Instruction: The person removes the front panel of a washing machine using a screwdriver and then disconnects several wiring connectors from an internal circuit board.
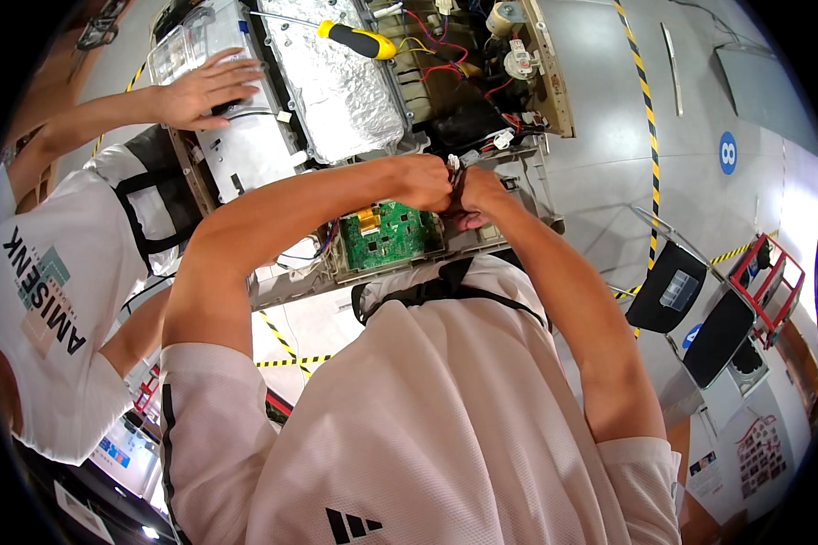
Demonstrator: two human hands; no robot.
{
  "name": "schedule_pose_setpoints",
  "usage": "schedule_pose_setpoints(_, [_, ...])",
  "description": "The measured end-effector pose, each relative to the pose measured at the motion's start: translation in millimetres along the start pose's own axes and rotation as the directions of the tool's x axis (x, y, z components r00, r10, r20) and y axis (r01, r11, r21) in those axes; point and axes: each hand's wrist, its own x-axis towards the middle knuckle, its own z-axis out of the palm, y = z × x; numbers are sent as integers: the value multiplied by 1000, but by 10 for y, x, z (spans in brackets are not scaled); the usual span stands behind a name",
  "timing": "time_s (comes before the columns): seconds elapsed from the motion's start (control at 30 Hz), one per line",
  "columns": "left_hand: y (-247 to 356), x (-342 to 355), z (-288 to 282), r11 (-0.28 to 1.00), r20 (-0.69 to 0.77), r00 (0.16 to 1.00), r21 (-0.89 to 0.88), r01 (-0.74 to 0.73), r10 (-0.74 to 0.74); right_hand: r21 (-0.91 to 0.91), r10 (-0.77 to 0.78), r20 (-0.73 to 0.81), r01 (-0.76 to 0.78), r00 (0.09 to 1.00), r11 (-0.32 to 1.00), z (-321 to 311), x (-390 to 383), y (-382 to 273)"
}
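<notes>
My left hand point(424, 183) and my right hand point(482, 193) meet at the near edge of an opened appliance point(532, 163). Both are closed, with fingertips almost touching around a small bunch of wires. A white wire connector point(453, 163) pokes up between them; the fingers hide most of what they grip. Just below my left hand, a green circuit board point(386, 238) with an orange part point(368, 219) sits in the appliance's frame.
A screwdriver point(362, 41) with a yellow-black handle lies across a foil-covered panel point(341, 100). Loose coloured wires point(441, 54) run through the open bay beside it. At left, a co-worker's hand point(204, 93) rests over a pale panel point(245, 150). Chairs point(673, 286) stand at right.
</notes>
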Motion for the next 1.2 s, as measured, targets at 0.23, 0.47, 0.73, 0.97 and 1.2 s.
schedule_pose_setpoints(0.23, [-36, -54, 184, 998, -126, 990, 21, -64, 66, 15, 24, -17, -24, 1000, 1000, -13, -205, -110])
schedule_pose_setpoints(0.47, [-25, -85, 338, 999, -243, 969, 28, -34, 40, -45, 55, -36, -56, 998, 997, -11, -257, -138])
schedule_pose_setpoints(0.73, [-12, -82, 221, 999, -197, 979, 14, 48, -44, -48, 21, -4, -21, 1000, 999, -44, -263, -137])
schedule_pose_setpoints(0.97, [48, -9, -37, 998, -39, 999, 53, 38, -36, 8, 11, -4, -11, 1000, 1000, -15, -149, -50])
schedule_pose_setpoints(1.2, [-22, -16, 40, 990, -85, 996, 138, 27, -15, -22, -16, 52, 17, 999, 1000, -6, -86, -42])
